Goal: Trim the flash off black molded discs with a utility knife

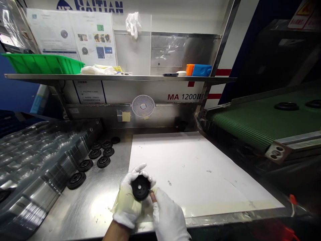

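Observation:
In the head view, my left hand (132,194), in a white glove, is closed around a round black plastic part (140,187) with a hole in its middle. Its flat face is turned up towards me, above the steel bench. My right hand (165,209), also gloved in white, is closed at the part's right edge, and a bare digit pokes out of the glove there. What this hand pinches, if anything, is too small to make out. Several similar black ribbed parts (103,162) lie on the bench to the left.
Clear plastic trays (37,160) are stacked on the left. A white sheet (190,167) covers the bench's middle. On the right runs a green conveyor belt (248,117) carrying black parts (286,106). Above, a shelf (140,78) bears a green bin (45,63); a small fan (143,106) is below.

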Action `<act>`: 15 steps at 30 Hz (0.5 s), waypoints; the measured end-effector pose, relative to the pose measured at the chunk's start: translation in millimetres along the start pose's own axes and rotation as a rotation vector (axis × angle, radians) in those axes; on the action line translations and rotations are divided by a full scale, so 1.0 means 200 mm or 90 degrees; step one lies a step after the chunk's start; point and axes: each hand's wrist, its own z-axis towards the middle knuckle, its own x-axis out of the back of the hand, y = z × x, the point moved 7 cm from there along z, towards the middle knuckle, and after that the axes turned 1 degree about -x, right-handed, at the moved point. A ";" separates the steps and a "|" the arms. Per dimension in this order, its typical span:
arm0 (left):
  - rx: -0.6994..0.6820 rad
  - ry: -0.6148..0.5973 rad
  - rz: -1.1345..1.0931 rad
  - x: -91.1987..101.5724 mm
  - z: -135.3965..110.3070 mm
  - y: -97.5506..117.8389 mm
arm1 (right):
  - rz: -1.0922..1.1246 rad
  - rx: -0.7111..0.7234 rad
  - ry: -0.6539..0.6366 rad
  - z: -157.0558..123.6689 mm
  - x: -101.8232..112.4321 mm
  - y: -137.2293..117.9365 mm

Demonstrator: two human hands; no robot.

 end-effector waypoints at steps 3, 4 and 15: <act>-0.050 0.046 0.013 -0.01 0.00 0.01 | -0.021 -0.006 0.000 -0.01 -0.01 -0.01; -0.064 0.050 0.009 -0.02 0.00 0.01 | -0.032 -0.002 -0.002 -0.02 -0.02 -0.02; 0.010 -0.017 0.023 0.00 -0.05 -0.02 | -0.002 0.007 -0.006 -0.02 -0.01 -0.02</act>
